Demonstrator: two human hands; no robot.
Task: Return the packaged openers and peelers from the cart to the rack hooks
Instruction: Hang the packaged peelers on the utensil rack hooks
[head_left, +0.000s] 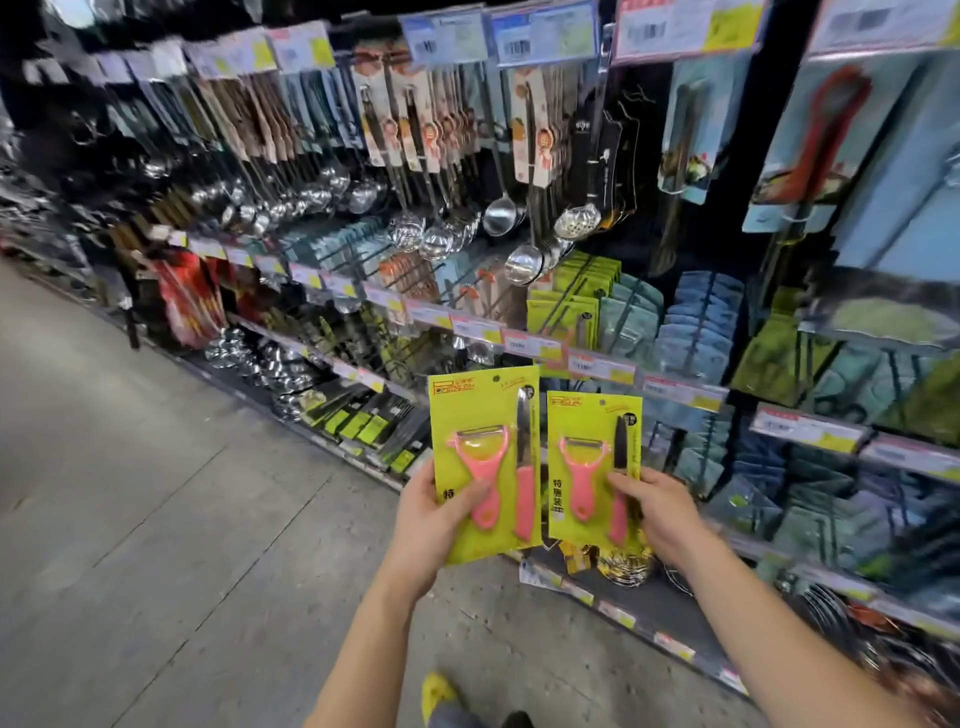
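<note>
I hold two yellow-green cards side by side in front of the rack, each with a pink peeler and a pink-handled knife. My left hand (434, 512) grips the larger peeler pack (480, 410) at its lower left, thumb across the front. My right hand (657, 512) pinches the smaller peeler pack (592, 415) at its lower right edge. Both packs stand upright, apart from the rack hooks (566, 306), where similar yellow-green packs hang just above them. The cart is out of view.
The rack (597, 366) runs from far left to near right, with hanging ladles, skimmers and blue and green packaged tools, and price-tag rails along each row. Steel bowls and wire items fill the low shelf. Grey floor (156, 493) lies to the left. A yellow shoe (436, 693) shows below.
</note>
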